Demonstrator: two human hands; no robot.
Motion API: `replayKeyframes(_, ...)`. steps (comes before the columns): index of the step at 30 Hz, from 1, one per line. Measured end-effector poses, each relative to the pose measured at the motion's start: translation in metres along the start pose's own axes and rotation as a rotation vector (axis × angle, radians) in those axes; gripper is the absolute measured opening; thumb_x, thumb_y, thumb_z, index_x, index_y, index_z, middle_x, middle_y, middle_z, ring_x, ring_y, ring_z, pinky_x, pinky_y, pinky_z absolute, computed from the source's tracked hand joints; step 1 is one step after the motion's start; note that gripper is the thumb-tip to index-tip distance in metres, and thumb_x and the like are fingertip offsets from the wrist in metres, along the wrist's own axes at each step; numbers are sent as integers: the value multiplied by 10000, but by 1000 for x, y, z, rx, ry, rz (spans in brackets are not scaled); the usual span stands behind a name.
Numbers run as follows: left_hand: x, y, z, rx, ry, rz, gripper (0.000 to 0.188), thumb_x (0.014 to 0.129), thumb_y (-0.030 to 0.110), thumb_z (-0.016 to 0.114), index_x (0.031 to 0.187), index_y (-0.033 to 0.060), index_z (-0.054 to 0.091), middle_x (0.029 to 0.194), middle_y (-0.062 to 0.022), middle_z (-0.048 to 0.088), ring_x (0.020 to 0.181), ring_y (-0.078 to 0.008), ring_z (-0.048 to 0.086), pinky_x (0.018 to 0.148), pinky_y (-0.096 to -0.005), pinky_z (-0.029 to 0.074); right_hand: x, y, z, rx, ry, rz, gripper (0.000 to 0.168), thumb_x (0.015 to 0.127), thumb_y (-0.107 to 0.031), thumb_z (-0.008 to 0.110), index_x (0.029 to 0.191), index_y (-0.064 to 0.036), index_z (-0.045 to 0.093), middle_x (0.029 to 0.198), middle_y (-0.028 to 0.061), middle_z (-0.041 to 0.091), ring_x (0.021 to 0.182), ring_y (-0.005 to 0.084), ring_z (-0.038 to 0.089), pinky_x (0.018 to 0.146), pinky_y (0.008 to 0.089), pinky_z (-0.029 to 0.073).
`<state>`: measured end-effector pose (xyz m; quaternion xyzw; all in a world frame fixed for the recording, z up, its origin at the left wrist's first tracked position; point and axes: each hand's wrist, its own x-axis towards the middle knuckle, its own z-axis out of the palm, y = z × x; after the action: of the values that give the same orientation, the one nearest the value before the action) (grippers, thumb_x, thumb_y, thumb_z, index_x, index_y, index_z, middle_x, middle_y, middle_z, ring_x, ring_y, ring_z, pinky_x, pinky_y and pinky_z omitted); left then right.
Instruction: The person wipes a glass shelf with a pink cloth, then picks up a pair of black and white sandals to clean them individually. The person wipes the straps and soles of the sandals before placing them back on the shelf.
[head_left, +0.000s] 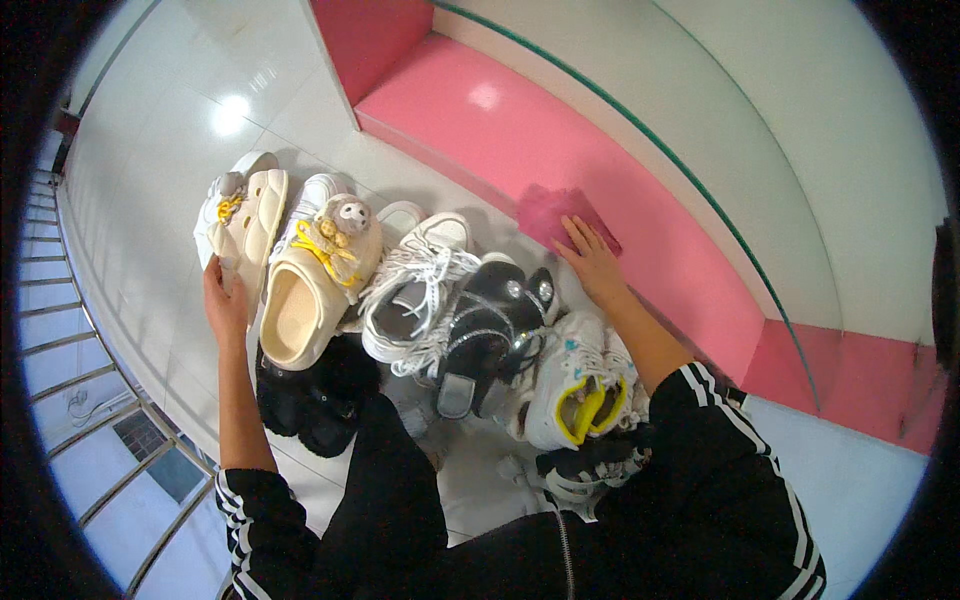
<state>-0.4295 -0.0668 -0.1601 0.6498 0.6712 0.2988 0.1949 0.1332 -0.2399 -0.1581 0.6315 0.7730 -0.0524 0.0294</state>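
Observation:
My left hand (227, 300) grips a cream clog (259, 217) by its near end, and the clog is tipped on its side. Beside it, the matching cream clog (296, 307) has a plush animal charm and yellow laces. My right hand (592, 259) lies on a pink cloth (551, 210), pressing it against the pink shelf (517, 127) near its front edge. Between my arms are white lace-up sneakers (420, 292), black sandals with shiny stones (487, 322) and white sneakers with yellow lining (574, 390).
Black fluffy footwear (319, 397) sits by my leg, and more shoes (592, 472) lie near my right elbow. A curved glass edge (645, 135) runs above the shelf. A metal railing (82, 307) borders the tiled floor (172, 172) on the left.

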Motion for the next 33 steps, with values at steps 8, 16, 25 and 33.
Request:
replayKeyframes(8, -5, 2, 4, 225, -46, -31, 508, 768, 82, 573, 1235, -46, 421, 1176, -220, 521, 1091, -353, 502, 946, -394, 385, -125, 42, -25, 336, -160, 386, 398, 785, -58, 511, 1180, -83, 552, 1340, 132, 413, 1243, 300, 373, 1022, 381, 331)
replayKeyframes(16, -16, 16, 1, 320, -11, 53, 603, 735, 148, 657, 1241, -60, 404, 1168, -257, 510, 1110, -398, 465, 954, -441, 370, -195, 35, -123, 1697, 109, 841, 397, 895, -330, 501, 1212, -91, 502, 1068, 74, 580, 912, 207, 583, 768, 350, 507)
replayKeyframes(25, -28, 245, 5, -413, -449, 228, 377, 843, 115, 578, 1187, -18, 502, 1123, -140, 575, 1036, -206, 539, 899, -303, 413, -259, -13, -244, 2461, 412, 630, 403, 906, -353, 480, 1184, -64, 507, 1139, 90, 581, 1007, 224, 572, 893, 392, 466)
replayKeyframes(33, -176, 490, -22, -775, -1232, 400, 518, 900, 409, 508, 1237, 16, 487, 1219, -111, 533, 1138, -207, 484, 983, -353, 357, -310, -77, -327, 2485, 548, 458, 407, 919, -329, 455, 1210, -45, 484, 1204, 118, 544, 1104, 250, 525, 988, 412, 390)
